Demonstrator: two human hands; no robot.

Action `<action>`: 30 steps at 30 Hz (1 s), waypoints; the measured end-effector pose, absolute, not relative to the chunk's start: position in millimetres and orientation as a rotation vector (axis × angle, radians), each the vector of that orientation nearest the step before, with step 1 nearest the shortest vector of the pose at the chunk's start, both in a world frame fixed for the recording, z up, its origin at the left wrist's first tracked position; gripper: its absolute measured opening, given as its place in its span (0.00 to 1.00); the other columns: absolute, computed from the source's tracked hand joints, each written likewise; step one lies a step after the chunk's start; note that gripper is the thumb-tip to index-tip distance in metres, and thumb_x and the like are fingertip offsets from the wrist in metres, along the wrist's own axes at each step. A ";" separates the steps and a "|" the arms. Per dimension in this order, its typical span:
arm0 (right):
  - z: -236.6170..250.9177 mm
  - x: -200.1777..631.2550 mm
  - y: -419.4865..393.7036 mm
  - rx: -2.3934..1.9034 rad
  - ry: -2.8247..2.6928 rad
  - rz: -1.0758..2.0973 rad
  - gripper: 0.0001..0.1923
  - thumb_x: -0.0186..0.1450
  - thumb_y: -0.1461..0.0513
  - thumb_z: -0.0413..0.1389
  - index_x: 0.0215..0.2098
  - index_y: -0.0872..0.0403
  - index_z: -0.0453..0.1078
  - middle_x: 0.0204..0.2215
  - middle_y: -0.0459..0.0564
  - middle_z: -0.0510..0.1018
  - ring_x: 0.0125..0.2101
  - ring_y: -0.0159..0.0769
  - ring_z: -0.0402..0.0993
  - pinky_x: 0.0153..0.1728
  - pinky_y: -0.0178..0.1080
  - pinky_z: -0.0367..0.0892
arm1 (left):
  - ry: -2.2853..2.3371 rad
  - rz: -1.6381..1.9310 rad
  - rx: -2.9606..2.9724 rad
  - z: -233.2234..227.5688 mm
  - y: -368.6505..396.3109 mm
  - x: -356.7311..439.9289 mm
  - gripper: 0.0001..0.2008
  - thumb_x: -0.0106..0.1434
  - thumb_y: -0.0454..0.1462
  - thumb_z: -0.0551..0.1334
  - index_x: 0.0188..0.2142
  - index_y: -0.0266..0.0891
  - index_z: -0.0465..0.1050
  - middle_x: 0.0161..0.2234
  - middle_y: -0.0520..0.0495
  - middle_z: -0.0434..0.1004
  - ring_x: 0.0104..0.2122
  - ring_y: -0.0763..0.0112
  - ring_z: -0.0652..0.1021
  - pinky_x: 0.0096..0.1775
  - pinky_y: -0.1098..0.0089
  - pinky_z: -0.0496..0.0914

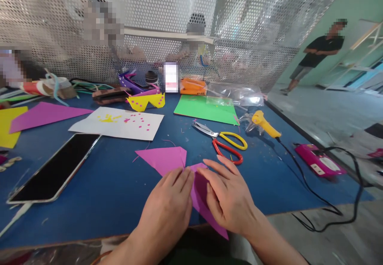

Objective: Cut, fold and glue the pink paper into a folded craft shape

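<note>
A folded piece of pink paper (164, 158) lies near the table's front edge, with one pointed wing to the left and another running down towards me. My left hand (170, 199) presses its fingertips together on the middle of the paper, holding it down at the fold. Beside it my right hand (229, 195) touches the paper's upper right part with a fingertip, its other fingers spread apart. Part of the sheet is hidden beneath both hands. Scissors (220, 134) with one yellow and one red handle lie parted just beyond my right hand.
Left are a phone (55, 169) on a cable and white paper (119, 125) with small pink pieces. Behind stand a yellow paper mask (146, 102) and green sheet (206, 109). A yellow glue gun (265, 123) and pink power strip (320, 161) lie right. A person (320, 50) stands beyond.
</note>
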State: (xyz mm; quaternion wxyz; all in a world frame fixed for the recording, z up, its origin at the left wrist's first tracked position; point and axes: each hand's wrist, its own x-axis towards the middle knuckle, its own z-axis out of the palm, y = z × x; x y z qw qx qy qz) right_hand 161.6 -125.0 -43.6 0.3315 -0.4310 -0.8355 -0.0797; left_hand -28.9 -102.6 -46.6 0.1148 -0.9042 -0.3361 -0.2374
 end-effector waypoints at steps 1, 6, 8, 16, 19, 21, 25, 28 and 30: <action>-43.4 161.4 -125.3 -1.121 -2.207 -0.221 0.18 0.66 0.69 0.49 0.52 0.67 0.70 0.39 0.58 0.83 0.52 0.51 0.75 0.60 0.57 0.61 | -0.985 -0.691 -2.652 -46.8 -102.9 -29.0 0.21 0.67 0.30 0.49 0.51 0.28 0.77 0.49 0.40 0.81 0.47 0.56 0.79 0.48 0.59 0.76; -40.4 157.7 -123.8 -1.109 -2.301 -0.268 0.17 0.66 0.68 0.48 0.51 0.66 0.71 0.40 0.59 0.83 0.45 0.49 0.78 0.59 0.58 0.63 | -0.982 -0.687 -2.660 -47.9 -102.7 -29.3 0.21 0.67 0.30 0.49 0.51 0.29 0.77 0.49 0.41 0.81 0.47 0.56 0.79 0.49 0.59 0.76; -39.8 158.3 -123.1 -1.121 -2.275 -0.230 0.17 0.66 0.68 0.48 0.50 0.65 0.71 0.39 0.57 0.83 0.44 0.47 0.78 0.59 0.58 0.62 | -0.968 -0.675 -2.661 -48.2 -102.4 -29.5 0.21 0.68 0.30 0.49 0.50 0.29 0.77 0.49 0.41 0.81 0.48 0.56 0.78 0.49 0.59 0.75; -43.6 160.7 -121.6 -1.256 -2.208 -0.249 0.20 0.67 0.68 0.48 0.55 0.67 0.70 0.46 0.59 0.81 0.54 0.50 0.73 0.60 0.57 0.62 | -0.973 -0.656 -2.635 -49.4 -104.1 -28.6 0.21 0.67 0.29 0.49 0.52 0.26 0.76 0.49 0.39 0.81 0.48 0.55 0.78 0.48 0.59 0.74; -43.7 157.4 -120.3 -1.260 -2.272 -0.291 0.20 0.68 0.67 0.48 0.54 0.69 0.70 0.45 0.61 0.82 0.52 0.52 0.75 0.60 0.58 0.61 | -0.940 -0.659 -2.628 -49.8 -104.1 -27.7 0.21 0.66 0.29 0.49 0.50 0.25 0.77 0.49 0.39 0.81 0.47 0.55 0.78 0.48 0.59 0.74; -43.5 156.4 -119.9 -1.250 -2.292 -0.311 0.20 0.68 0.67 0.47 0.53 0.71 0.70 0.44 0.61 0.82 0.49 0.51 0.77 0.60 0.58 0.61 | -0.937 -0.660 -2.622 -50.2 -103.6 -27.5 0.21 0.66 0.29 0.49 0.50 0.25 0.77 0.49 0.39 0.81 0.47 0.55 0.78 0.48 0.59 0.74; -44.0 157.7 -121.3 -1.273 -2.242 -0.280 0.20 0.68 0.66 0.47 0.54 0.68 0.70 0.44 0.59 0.82 0.51 0.50 0.75 0.60 0.57 0.61 | -0.943 -0.628 -2.615 -52.0 -103.0 -28.1 0.21 0.67 0.29 0.49 0.51 0.26 0.77 0.49 0.39 0.81 0.47 0.55 0.78 0.49 0.59 0.74; -45.0 158.7 -122.6 -1.249 -2.246 -0.285 0.21 0.68 0.67 0.48 0.55 0.68 0.69 0.47 0.59 0.82 0.54 0.50 0.73 0.60 0.56 0.61 | -0.944 -0.603 -2.620 -53.8 -103.4 -28.4 0.21 0.66 0.29 0.49 0.52 0.25 0.76 0.50 0.38 0.80 0.48 0.55 0.78 0.50 0.59 0.74; -45.5 158.4 -122.4 -1.221 -2.286 -0.288 0.21 0.68 0.66 0.47 0.55 0.69 0.70 0.47 0.61 0.81 0.53 0.50 0.74 0.60 0.56 0.62 | -0.933 -0.597 -2.626 -54.8 -103.9 -28.2 0.21 0.67 0.29 0.49 0.52 0.25 0.75 0.52 0.38 0.80 0.49 0.55 0.78 0.51 0.59 0.74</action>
